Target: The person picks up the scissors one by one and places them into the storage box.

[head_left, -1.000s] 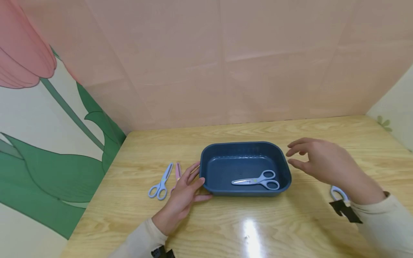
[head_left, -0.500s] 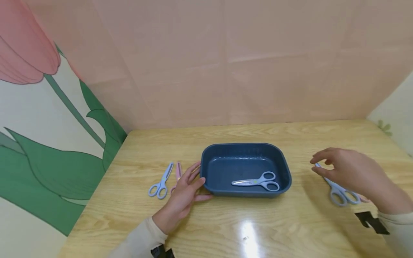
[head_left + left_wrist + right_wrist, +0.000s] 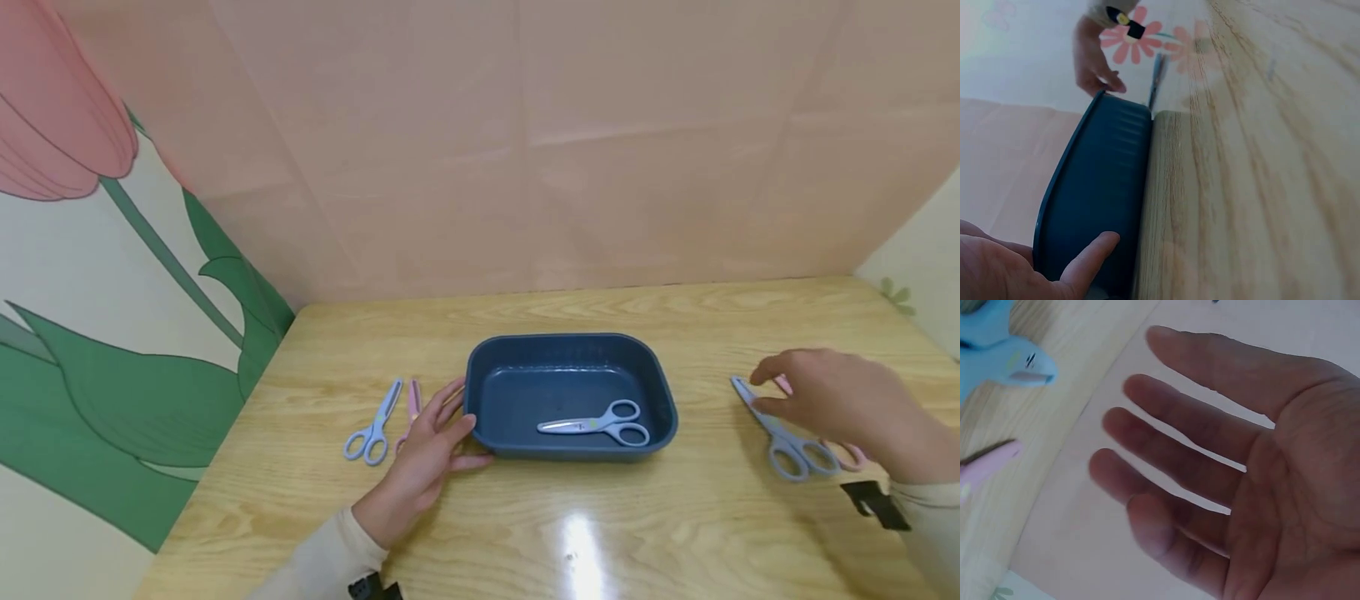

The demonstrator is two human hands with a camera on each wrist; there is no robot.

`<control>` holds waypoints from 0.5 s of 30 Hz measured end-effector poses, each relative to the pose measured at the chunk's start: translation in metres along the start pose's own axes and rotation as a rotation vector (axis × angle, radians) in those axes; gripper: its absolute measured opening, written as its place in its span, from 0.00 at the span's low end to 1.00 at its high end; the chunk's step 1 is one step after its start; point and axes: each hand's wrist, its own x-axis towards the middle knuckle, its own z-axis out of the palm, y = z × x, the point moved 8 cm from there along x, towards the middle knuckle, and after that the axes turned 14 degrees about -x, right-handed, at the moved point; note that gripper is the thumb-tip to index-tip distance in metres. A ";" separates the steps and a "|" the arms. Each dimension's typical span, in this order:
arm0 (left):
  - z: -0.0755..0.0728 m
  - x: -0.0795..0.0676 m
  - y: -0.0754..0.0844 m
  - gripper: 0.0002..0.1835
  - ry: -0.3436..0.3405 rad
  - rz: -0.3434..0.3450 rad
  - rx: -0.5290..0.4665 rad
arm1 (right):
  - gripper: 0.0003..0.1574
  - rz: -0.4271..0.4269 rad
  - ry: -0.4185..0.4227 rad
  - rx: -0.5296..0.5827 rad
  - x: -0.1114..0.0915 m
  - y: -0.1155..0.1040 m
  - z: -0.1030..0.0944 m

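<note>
One blue pair of scissors point(image 3: 778, 435) and a pink pair point(image 3: 988, 464) lie right of the tray point(image 3: 570, 452), near the right hand point(image 3: 836, 400), fingers apart; best pinch one only, left hand point(image 3: 416, 467), uncurled, bracing the tray.

Wood-grain table point(image 3: 660, 533), pink backdrop point(image 3: 517, 167), painted tulip point(image 3: 63, 108) with green leaves point(image 3: 112, 417) at left
</note>
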 end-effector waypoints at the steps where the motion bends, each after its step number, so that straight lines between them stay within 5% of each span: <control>1: 0.000 0.000 0.000 0.31 0.000 0.001 0.000 | 0.29 0.000 -0.010 -0.011 0.000 0.002 0.002; 11: -0.002 -0.001 0.001 0.32 0.001 -0.004 -0.007 | 0.40 -0.040 -0.243 0.003 -0.004 0.011 0.030; 15: -0.002 -0.002 -0.002 0.31 0.001 -0.005 -0.009 | 0.33 -0.032 -0.262 -0.005 -0.009 0.015 0.034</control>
